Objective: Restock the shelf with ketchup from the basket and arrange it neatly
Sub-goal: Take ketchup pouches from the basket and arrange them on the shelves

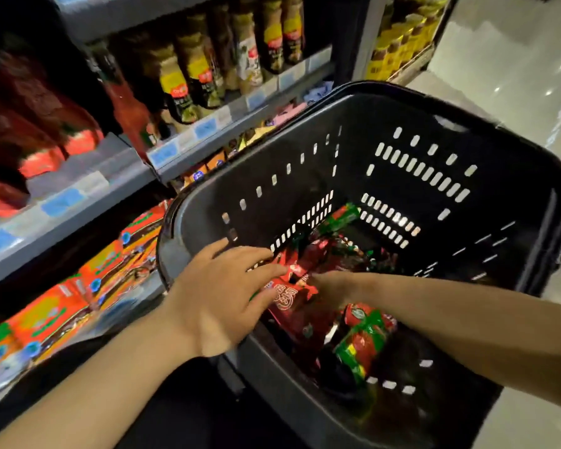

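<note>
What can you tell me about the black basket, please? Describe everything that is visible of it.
The black basket looks like hard plastic, with a thick rounded rim and walls pierced by rows of small slots. It stands open-topped beside the shelves, on the right of them. Red and green ketchup packs lie loose at its bottom; it is far from full. Both hands reach inside: the left hand over the near-left rim, the right hand down among the packs.

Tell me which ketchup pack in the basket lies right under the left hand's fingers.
The red pack with white lettering, under the left hand. The green-and-red packs lie nearer the camera, untouched, in the basket.
</note>
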Demonstrator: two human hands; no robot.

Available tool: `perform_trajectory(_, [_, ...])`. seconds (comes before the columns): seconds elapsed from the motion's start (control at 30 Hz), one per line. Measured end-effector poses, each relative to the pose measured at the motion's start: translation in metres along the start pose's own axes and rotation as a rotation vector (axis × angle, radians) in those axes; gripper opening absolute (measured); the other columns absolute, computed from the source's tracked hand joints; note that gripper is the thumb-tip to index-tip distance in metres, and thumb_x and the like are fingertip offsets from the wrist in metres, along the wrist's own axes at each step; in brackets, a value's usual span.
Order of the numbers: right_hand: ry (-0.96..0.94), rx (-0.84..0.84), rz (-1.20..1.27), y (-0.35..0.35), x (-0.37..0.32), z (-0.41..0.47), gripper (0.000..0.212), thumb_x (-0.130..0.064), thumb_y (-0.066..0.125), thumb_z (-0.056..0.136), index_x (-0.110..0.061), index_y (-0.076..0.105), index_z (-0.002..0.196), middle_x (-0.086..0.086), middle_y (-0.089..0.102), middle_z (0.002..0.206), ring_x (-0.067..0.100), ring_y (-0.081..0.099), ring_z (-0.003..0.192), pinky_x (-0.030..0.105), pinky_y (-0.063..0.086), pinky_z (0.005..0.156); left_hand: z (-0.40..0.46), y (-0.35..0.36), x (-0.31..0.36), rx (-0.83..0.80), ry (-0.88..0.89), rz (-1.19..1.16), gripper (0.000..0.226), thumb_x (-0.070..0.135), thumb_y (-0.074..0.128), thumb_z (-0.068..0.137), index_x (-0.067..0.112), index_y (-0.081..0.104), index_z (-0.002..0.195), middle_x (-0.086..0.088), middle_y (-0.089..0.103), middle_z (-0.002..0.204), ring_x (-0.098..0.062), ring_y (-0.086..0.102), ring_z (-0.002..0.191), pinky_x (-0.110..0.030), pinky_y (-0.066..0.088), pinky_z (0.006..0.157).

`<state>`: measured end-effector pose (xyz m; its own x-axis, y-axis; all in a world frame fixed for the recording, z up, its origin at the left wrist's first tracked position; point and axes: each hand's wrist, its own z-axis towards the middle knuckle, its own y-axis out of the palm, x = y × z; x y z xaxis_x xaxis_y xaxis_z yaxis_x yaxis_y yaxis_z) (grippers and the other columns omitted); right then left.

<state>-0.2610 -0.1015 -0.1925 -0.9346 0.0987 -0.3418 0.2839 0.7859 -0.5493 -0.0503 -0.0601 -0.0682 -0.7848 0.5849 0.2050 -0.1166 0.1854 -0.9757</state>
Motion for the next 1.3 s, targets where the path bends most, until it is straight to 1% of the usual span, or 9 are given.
perform_trajectory(0.23, [0.051,0.073,-0.054,0.008,-0.009,0.013,0.055,-0.038,0.075,0.075,-0.009,0.059,0.119,0.006,0.067,0.111,0.021,0.066,0.096,0.029,0.055,0.081,-0.004,0.006,0.003,0.329,-0.088,-0.128,0.044,0.030,0.035,0.094,0.021,0.057,0.130,-0.003,0.055,0.135,-0.028,0.066,0.091,-0.034,0.047,0.076])
perform_trajectory(0.43, [0.059,-0.008,0.078,-0.033,-0.021,-0.009,0.045,-0.019,0.065,0.088,-0.006,0.054,0.129,0.005,0.056,0.126,0.018,0.054,0.106,0.026,0.049,0.084,-0.005,0.006,0.004,0.314,-0.119,-0.114,0.045,0.036,0.039,0.090,0.024,0.058,0.129,0.000,0.056,0.134,-0.020,0.066,0.085,-0.027,0.038,0.076])
perform_trajectory(0.53, [0.004,0.074,0.237,-0.075,-0.025,-0.050,0.036,-0.012,0.064,0.088,-0.012,0.055,0.123,0.001,0.054,0.111,0.010,0.054,0.083,0.011,0.046,0.066,-0.006,0.005,0.004,0.335,-0.143,-0.197,0.049,0.045,0.041,0.089,0.029,0.050,0.134,0.006,0.049,0.138,-0.017,0.064,0.097,-0.032,0.043,0.083])
perform_trajectory(0.67, [-0.197,0.234,0.625,-0.100,-0.025,-0.108,0.041,0.008,0.069,0.076,-0.011,0.052,0.108,0.013,0.063,0.103,0.023,0.065,0.084,0.035,0.057,0.073,0.001,-0.001,0.006,0.460,-0.303,-0.473,0.056,0.041,0.053,0.092,0.028,0.036,0.144,0.010,0.048,0.134,-0.007,0.051,0.116,-0.024,0.040,0.093])
perform_trajectory(0.83, [-0.449,0.234,0.885,-0.092,-0.042,-0.146,0.039,0.006,0.069,0.072,-0.014,0.052,0.100,0.010,0.066,0.095,0.027,0.068,0.082,0.039,0.058,0.069,0.016,-0.017,0.014,0.635,-0.411,-0.924,0.082,0.054,0.058,0.073,0.032,0.027,0.147,0.007,0.044,0.124,-0.010,0.057,0.106,-0.028,0.050,0.092])
perform_trajectory(1.0, [-0.561,0.392,1.062,-0.079,-0.066,-0.135,0.042,-0.003,0.073,0.071,-0.015,0.050,0.104,0.011,0.064,0.104,0.026,0.065,0.089,0.042,0.057,0.076,0.014,-0.015,0.031,0.839,-0.313,-1.113,0.088,0.041,0.075,0.069,0.050,0.016,0.134,0.007,0.020,0.148,-0.005,0.042,0.129,-0.019,0.051,0.091])
perform_trajectory(1.1, [-0.669,0.328,1.082,-0.077,-0.078,-0.125,0.050,-0.005,0.076,0.070,-0.016,0.050,0.112,0.011,0.062,0.110,0.025,0.064,0.095,0.040,0.056,0.081,0.018,-0.009,0.020,0.760,-0.361,-1.208,0.099,0.040,0.082,0.068,0.052,0.014,0.138,0.012,0.029,0.148,0.002,0.040,0.130,-0.038,0.047,0.102])
perform_trajectory(1.2, [-0.670,0.141,1.007,-0.094,-0.070,-0.119,0.038,-0.010,0.069,0.076,-0.020,0.057,0.111,0.006,0.063,0.111,0.023,0.064,0.099,0.038,0.055,0.084,0.016,-0.009,0.004,0.746,-0.368,-1.280,0.098,0.018,0.082,0.072,0.035,0.020,0.147,0.011,0.043,0.142,-0.003,0.053,0.121,-0.045,0.048,0.100])
perform_trajectory(1.3, [-0.428,0.230,0.970,-0.110,-0.045,-0.086,0.031,-0.031,0.063,0.086,-0.018,0.062,0.115,0.003,0.065,0.105,0.021,0.063,0.097,0.040,0.053,0.088,0.017,-0.010,-0.004,0.778,-0.350,-1.243,0.088,0.019,0.075,0.073,0.051,0.026,0.139,0.009,0.045,0.144,-0.009,0.054,0.123,-0.045,0.047,0.101])
